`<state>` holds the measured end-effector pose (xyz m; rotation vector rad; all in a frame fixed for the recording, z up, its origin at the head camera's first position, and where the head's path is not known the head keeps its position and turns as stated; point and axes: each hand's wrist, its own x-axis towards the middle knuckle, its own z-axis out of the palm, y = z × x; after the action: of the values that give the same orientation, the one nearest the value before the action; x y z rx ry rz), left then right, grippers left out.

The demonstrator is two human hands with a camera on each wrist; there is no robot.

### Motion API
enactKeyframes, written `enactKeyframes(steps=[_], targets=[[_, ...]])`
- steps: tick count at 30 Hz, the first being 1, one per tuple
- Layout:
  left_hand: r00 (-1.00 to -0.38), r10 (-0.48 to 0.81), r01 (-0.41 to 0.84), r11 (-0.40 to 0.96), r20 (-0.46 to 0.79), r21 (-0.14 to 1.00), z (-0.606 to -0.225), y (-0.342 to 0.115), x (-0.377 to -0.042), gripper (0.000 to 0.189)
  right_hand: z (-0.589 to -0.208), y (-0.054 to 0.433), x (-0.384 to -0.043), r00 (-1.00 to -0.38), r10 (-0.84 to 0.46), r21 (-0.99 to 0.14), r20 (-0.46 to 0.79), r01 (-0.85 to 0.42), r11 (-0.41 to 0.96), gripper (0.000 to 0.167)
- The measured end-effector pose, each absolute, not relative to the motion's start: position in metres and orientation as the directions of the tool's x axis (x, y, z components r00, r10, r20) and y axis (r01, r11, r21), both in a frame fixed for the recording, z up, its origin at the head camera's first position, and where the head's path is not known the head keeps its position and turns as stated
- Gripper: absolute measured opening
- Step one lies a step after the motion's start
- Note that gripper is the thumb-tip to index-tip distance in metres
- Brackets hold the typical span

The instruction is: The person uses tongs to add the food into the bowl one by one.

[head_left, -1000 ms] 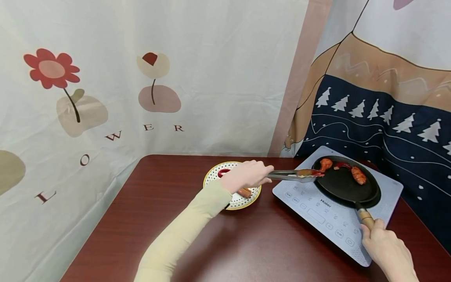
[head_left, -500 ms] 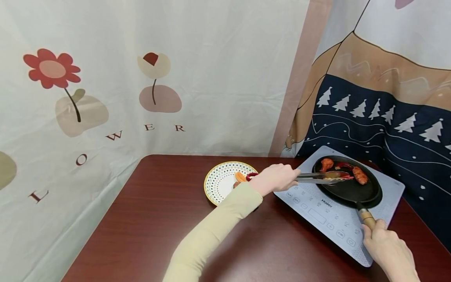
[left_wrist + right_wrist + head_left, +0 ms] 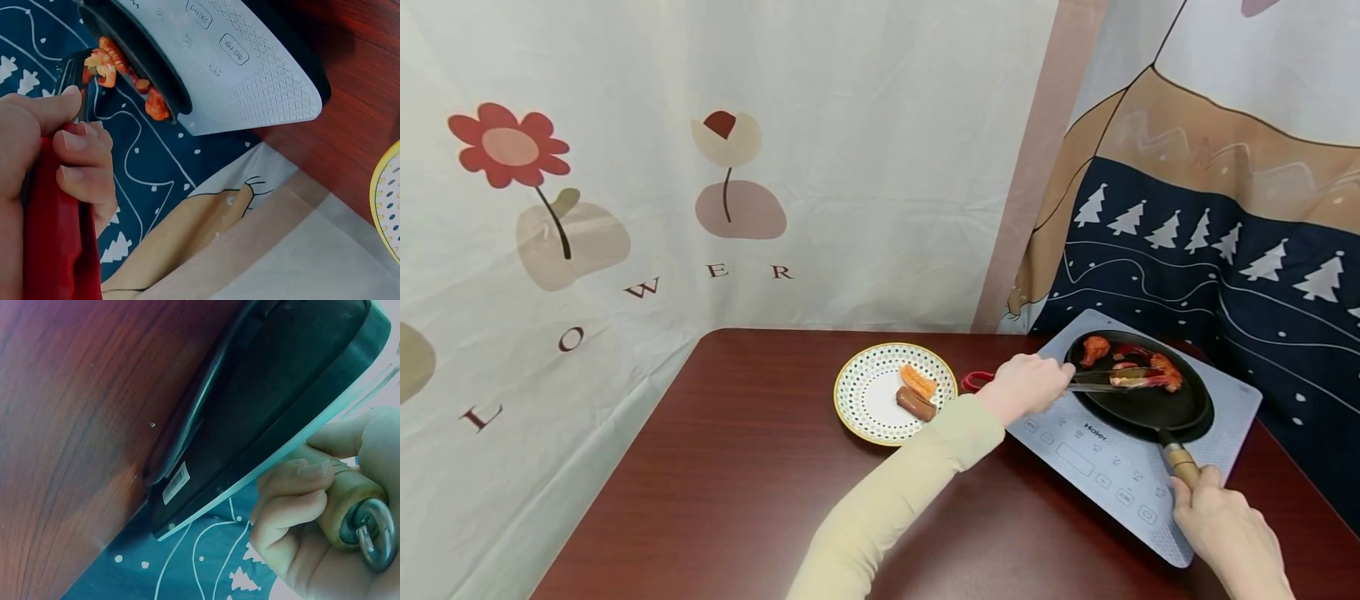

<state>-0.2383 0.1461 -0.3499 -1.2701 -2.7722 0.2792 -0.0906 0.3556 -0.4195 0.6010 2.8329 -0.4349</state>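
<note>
My left hand (image 3: 1032, 385) grips red-handled metal tongs (image 3: 59, 219), reaching over the frying pan (image 3: 1138, 412) in the head view. Between the tong tips is a piece of food (image 3: 100, 65), reddish and pale yellow, low over the pan. Wrapped around the pan's wooden handle (image 3: 1180, 463) is my right hand (image 3: 1225, 521); the right wrist view shows a metal ring (image 3: 377, 534) at the handle's end. A small orange-red drumstick-shaped piece (image 3: 1095, 350) lies at the pan's left, and a ridged orange piece (image 3: 1167, 371) sits at its right, beside the tong tips.
The pan stands on a pale Haier induction cooktop (image 3: 1078, 479) at the table's right. Left of it, a dotted yellow-rimmed plate (image 3: 859, 398) carries a sausage (image 3: 916, 405) and an orange piece (image 3: 917, 381). A printed curtain (image 3: 880, 208) hangs behind the brown table (image 3: 722, 467).
My left hand has moved right from above the plate, bringing the tongs and the food they hold from the pan's left rim to over its middle. My right hand stays on the handle.
</note>
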Motion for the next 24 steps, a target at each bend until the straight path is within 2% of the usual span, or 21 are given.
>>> enactKeyframes(steps=[7,24], targets=[[-0.700,0.714,0.696,0.683,0.000,-0.222,-0.358,0.157,-0.238,0.016,-0.420,0.356,-0.090,-0.895,0.355,-0.241,-0.270,0.420,0.875,0.043],[-0.724,0.687,0.660,0.716,0.062,-0.230,-0.376,0.172,-0.242,0.015,-0.421,0.357,-0.089,-0.899,0.351,-0.243,-0.263,0.414,0.877,0.044]])
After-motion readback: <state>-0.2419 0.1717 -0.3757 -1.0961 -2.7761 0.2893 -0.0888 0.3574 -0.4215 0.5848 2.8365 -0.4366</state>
